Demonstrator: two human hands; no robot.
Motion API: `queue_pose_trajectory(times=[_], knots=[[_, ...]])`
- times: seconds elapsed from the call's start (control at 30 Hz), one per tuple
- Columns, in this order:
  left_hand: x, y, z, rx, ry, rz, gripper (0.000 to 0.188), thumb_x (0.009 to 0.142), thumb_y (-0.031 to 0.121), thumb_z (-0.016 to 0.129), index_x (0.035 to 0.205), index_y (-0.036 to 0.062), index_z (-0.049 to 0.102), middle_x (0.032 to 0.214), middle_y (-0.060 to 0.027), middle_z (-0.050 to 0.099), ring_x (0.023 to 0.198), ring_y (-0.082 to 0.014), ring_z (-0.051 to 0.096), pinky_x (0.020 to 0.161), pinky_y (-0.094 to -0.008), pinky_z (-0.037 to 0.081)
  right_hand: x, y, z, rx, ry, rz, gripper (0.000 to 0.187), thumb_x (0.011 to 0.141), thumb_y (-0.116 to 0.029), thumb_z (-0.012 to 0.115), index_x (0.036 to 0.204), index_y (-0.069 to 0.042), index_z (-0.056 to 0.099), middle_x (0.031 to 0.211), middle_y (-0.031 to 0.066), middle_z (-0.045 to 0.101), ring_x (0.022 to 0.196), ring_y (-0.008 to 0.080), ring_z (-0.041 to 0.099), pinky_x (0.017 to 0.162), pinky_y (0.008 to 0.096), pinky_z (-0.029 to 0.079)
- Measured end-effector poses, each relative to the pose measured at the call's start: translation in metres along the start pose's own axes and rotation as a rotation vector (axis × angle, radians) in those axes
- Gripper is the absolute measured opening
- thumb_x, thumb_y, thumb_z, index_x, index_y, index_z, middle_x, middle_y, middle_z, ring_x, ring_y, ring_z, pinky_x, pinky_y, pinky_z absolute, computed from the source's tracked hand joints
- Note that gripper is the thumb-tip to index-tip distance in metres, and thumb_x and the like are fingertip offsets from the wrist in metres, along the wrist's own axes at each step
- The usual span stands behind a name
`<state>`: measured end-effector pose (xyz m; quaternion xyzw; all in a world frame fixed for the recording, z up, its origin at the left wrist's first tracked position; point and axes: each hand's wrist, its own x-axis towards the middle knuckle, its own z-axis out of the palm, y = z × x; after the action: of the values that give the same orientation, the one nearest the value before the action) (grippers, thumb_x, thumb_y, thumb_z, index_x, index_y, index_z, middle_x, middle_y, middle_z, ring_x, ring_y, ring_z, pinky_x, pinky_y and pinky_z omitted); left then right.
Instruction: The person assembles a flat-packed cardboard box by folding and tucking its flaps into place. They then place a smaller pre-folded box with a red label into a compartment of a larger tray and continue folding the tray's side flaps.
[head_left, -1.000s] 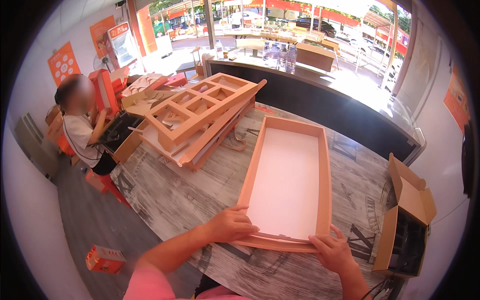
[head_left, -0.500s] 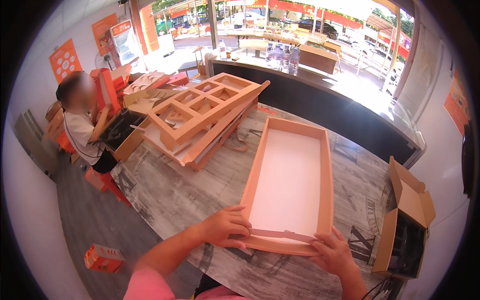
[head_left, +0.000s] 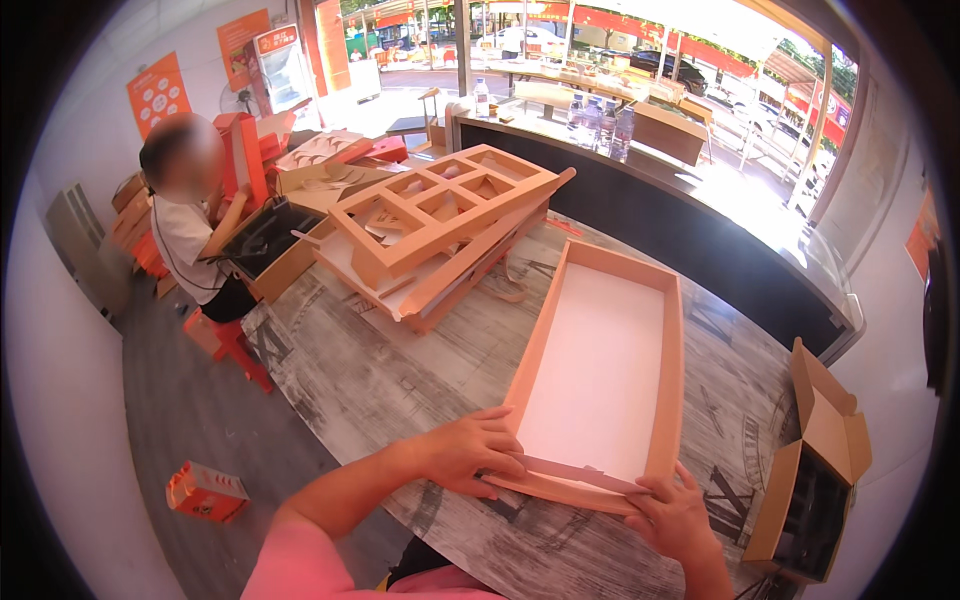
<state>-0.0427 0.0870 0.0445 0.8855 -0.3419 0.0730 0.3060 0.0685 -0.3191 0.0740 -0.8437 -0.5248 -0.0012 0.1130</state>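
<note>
A shallow cardboard tray (head_left: 671,370) with a white inside bottom lies lengthwise on the table in front of me. My left hand (head_left: 472,452) grips its near left corner, the fingers bent over the wall and the thumb low on the outside. At the near right corner my right hand (head_left: 678,512) pinches the rim, fingertips over the top edge. Between both hands the near wall has a flap that stands a little loose along its inner side. The undersides of the fingers are partly hidden.
Left of the tray, a cardboard divider frame (head_left: 440,207) rests on stacked trays. An open carton (head_left: 800,510) with dark contents stands at the right table edge. At far left a person (head_left: 185,220) handles red boxes. Several bottles (head_left: 600,125) stand on the counter behind. A red-and-white box (head_left: 207,492) lies on the floor.
My view has turned slightly left, so the whole scene sits farther right in the picture. Both hands keep their places on the tray's near corners.
</note>
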Motion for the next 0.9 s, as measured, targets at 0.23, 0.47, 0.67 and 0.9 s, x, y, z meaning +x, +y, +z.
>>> queue_pose_trajectory(times=[0.23,0.47,0.67,0.9], knots=[[0.000,0.000,0.001,0.034,-0.021,-0.011,0.027,0.097,0.034,0.077,0.117,0.0172,0.076,0.118,0.0000,0.073,0.119,-0.0224,0.067,0.128,-0.0610,0.029,0.008,-0.009,0.000,-0.039,0.014,0.046,0.029,0.094,-0.040,0.076,0.104,-0.014,0.083,0.122,0.0027,0.071,0.114,0.0234,0.070,0.122,0.0540,0.033],[0.003,0.000,0.002,0.043,-0.069,-0.115,0.015,0.105,0.023,0.065,0.114,0.0147,0.072,0.118,0.0006,0.073,0.118,-0.0237,0.066,0.128,-0.0572,0.029,0.018,-0.009,0.003,0.017,-0.030,0.167,0.021,0.099,-0.030,0.069,0.092,-0.014,0.083,0.109,0.0003,0.078,0.107,0.0226,0.072,0.119,0.0538,0.035],[0.008,-0.006,0.000,0.019,-0.100,-0.093,0.027,0.091,0.024,0.075,0.116,0.0156,0.070,0.117,-0.0010,0.072,0.116,-0.0271,0.067,0.127,-0.0587,0.030,0.022,-0.009,-0.008,0.083,-0.091,0.141,0.019,0.094,-0.030,0.074,0.097,-0.013,0.082,0.108,0.0002,0.077,0.112,0.0215,0.069,0.120,0.0508,0.033],[0.017,0.006,-0.004,0.084,-0.158,-0.148,0.054,0.074,0.025,0.089,0.124,0.0126,0.072,0.122,-0.0030,0.074,0.117,-0.0264,0.068,0.131,-0.0572,0.029,0.018,-0.018,-0.003,-0.016,-0.167,0.184,0.041,0.077,-0.029,0.090,0.112,-0.010,0.080,0.123,0.0029,0.073,0.121,0.0235,0.067,0.125,0.0505,0.030]])
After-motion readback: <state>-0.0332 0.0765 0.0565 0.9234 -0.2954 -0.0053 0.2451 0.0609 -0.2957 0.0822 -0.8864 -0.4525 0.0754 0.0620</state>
